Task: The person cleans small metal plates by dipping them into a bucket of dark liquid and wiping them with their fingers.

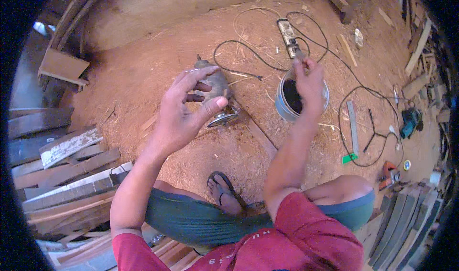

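Note:
My left hand (184, 110) is raised with its thumb and fingers spread, holding nothing. Just beyond it, partly hidden by the fingers, a grey rounded machine body like an electric motor (220, 85) lies on the ground. A shiny metal disc (223, 119) shows at its near end. My right hand (310, 82) is held over a round bucket (283, 107) with a dark inside. Its fingers are pinched together around a small greyish thing that I cannot make out. Right past these fingertips, a white power strip (286, 29) with a dark plug in it lies on the ground.
Dark cables (356, 77) loop over the sawdust-covered ground at the right, around a flat metal bar (353, 127). A teal power tool (411, 121) and an orange tool (389, 175) lie farther right. Stacked planks (71, 175) stand at the left, with more wood (406, 223) at the lower right.

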The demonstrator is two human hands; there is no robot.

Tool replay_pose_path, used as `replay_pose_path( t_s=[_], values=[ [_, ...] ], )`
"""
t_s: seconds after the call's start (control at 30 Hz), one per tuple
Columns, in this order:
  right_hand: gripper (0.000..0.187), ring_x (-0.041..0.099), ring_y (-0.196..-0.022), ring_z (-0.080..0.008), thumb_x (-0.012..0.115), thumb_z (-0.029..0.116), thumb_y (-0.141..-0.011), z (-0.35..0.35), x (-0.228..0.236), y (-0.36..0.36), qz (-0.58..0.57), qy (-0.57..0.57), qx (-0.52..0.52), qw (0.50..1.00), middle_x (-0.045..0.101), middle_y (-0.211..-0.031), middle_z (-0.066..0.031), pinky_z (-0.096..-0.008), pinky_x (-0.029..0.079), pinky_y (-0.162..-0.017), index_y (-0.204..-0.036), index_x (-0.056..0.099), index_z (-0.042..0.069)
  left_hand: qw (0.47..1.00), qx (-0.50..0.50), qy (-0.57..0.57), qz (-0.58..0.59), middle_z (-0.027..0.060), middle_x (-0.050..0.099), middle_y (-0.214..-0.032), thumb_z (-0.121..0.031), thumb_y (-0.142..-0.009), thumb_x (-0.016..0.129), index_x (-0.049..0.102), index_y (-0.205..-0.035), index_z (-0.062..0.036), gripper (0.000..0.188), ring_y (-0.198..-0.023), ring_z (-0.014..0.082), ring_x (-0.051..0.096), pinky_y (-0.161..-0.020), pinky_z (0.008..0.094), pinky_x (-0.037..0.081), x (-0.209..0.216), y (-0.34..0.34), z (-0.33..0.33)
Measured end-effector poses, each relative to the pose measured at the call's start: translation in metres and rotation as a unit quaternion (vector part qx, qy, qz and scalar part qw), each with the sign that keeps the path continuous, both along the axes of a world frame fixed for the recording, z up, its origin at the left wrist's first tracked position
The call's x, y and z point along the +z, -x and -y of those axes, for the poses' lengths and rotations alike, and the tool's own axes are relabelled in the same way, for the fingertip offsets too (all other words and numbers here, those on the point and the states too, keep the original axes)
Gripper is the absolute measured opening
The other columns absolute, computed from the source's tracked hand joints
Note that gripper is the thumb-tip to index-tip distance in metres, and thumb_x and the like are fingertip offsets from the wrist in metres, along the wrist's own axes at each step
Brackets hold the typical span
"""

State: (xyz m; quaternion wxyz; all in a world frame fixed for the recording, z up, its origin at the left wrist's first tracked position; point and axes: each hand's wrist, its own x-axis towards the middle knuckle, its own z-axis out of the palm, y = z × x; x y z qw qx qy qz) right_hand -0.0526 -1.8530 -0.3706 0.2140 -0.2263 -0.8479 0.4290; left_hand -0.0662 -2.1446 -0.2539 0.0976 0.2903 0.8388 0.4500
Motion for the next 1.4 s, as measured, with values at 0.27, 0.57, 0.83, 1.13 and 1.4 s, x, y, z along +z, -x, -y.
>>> replay_pose_path(
  t_s=[0.27,0.57,0.83,1.13,1.4],
  values=[
    [0.028,0.065,-0.099,-0.0285,0.053,0.023,-0.08,-0.08,-0.163,0.03,0.443,-0.235,0.112,0.858,0.067,-0.108,-0.014,-0.0446,0.052,-0.082,-0.099,0.07,0.01,0.989,-0.045,-0.141,0.012,0.0083,0.058,-0.119,-0.014,-0.084,0.069,0.052,-0.129,-0.0051,0.049,-0.103,0.0162,0.056,-0.086,0.0294,0.048,0.017,-0.002,-0.042],
    [0.023,0.068,-0.091,-0.0279,0.056,0.014,-0.085,-0.053,-0.137,0.023,0.404,-0.219,0.014,0.888,0.069,-0.1,-0.0156,-0.041,0.052,-0.08,-0.1,0.069,0.004,0.994,-0.025,-0.103,-0.004,0.0113,0.061,-0.111,-0.014,-0.082,0.069,0.059,-0.119,-0.0034,0.04,-0.094,0.0199,0.062,-0.084,0.0324,0.049,0.005,0.01,-0.024],
    [0.023,0.067,-0.088,-0.0332,0.06,0.026,-0.083,-0.04,-0.099,-0.027,0.314,-0.173,-0.138,0.923,0.069,-0.09,-0.018,-0.0461,0.053,-0.074,-0.091,0.069,0.006,0.991,-0.045,-0.128,-0.014,0.0102,0.062,-0.109,-0.014,-0.083,0.068,0.059,-0.118,-0.004,0.038,-0.096,0.0189,0.061,-0.084,0.0313,0.049,0.014,0.007,-0.041],
    [0.014,0.058,-0.068,-0.006,0.065,0.02,-0.088,0.002,-0.018,-0.035,-0.081,0.393,0.031,0.915,0.066,-0.077,0.0005,-0.0218,0.044,-0.058,-0.094,0.066,0.007,0.991,-0.129,-0.011,0.044,0.0108,0.064,-0.111,-0.016,-0.084,0.069,0.058,-0.119,-0.0025,0.039,-0.101,0.0193,0.061,-0.085,0.0321,0.05,-0.005,0.01,-0.041],
    [0.014,0.061,-0.074,-0.0095,0.063,0.01,-0.089,0.076,0.049,-0.026,-0.232,0.549,0.176,0.783,0.066,-0.089,-0.0035,-0.0245,0.047,-0.062,-0.102,0.06,0.005,0.989,-0.005,-0.104,0.103,0.004,0.07,-0.09,-0.01,-0.079,0.074,0.066,-0.105,-0.0011,0.028,-0.079,0.0109,0.064,-0.073,0.0255,0.051,-0.01,0.0,-0.047]
  ],
)
